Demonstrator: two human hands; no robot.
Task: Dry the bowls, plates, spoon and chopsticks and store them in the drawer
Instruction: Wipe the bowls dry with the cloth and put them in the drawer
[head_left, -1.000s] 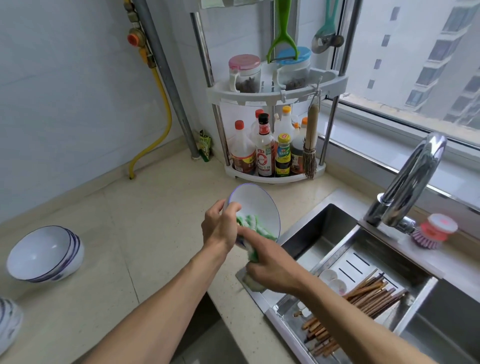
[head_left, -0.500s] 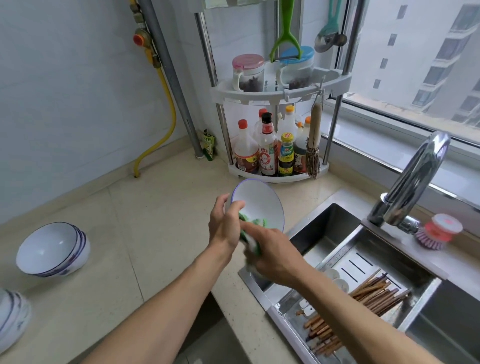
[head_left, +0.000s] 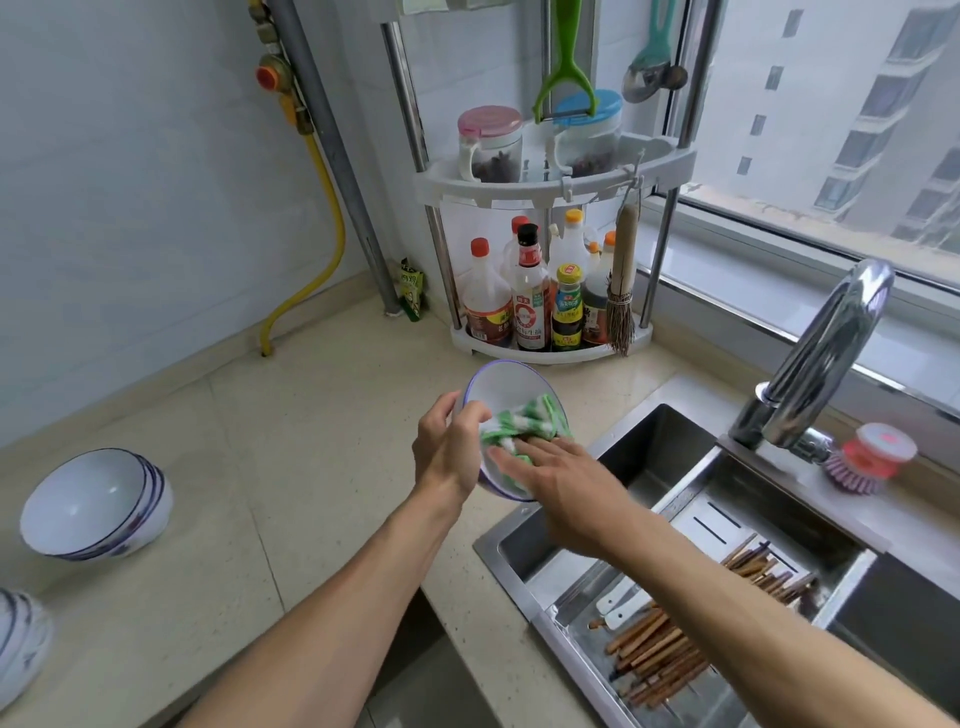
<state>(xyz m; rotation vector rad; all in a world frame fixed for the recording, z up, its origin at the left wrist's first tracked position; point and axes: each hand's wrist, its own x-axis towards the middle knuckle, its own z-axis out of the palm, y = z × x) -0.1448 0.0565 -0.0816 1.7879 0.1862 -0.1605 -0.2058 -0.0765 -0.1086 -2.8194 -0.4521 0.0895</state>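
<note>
I take the sink (head_left: 654, 457) as my landmark. Just over its near-left corner, my left hand (head_left: 447, 452) holds a white bowl with a blue rim (head_left: 506, 389) tilted on edge, its opening turned toward me; the grip here is curled round the bowl's left rim, thumb over the lip. My right hand (head_left: 566, 483) presses a green-and-white cloth (head_left: 524, 423) into the bowl's hollow, its grip spread, fingers laid nearly straight on the cloth.

Inside the sink, a steel drainer tray (head_left: 727, 525) spans the basin. At the tray's near end lies a heap of wooden chopsticks (head_left: 660, 649), with a white spoon (head_left: 621, 605) beside them; my right forearm crosses over part of the heap.

Well to the left of the sink, on the pale surface (head_left: 291, 457), a small stack of white bowls (head_left: 98, 506) rests tipped on its side, and another striped bowl (head_left: 21, 639) sits at the picture's left edge, cut off.

Behind the sink, in the corner, stands a rack of sauce bottles (head_left: 524, 296). At the sink's far right rises the chrome tap (head_left: 826, 358), with a pink dish brush (head_left: 867, 457) just beside it.
</note>
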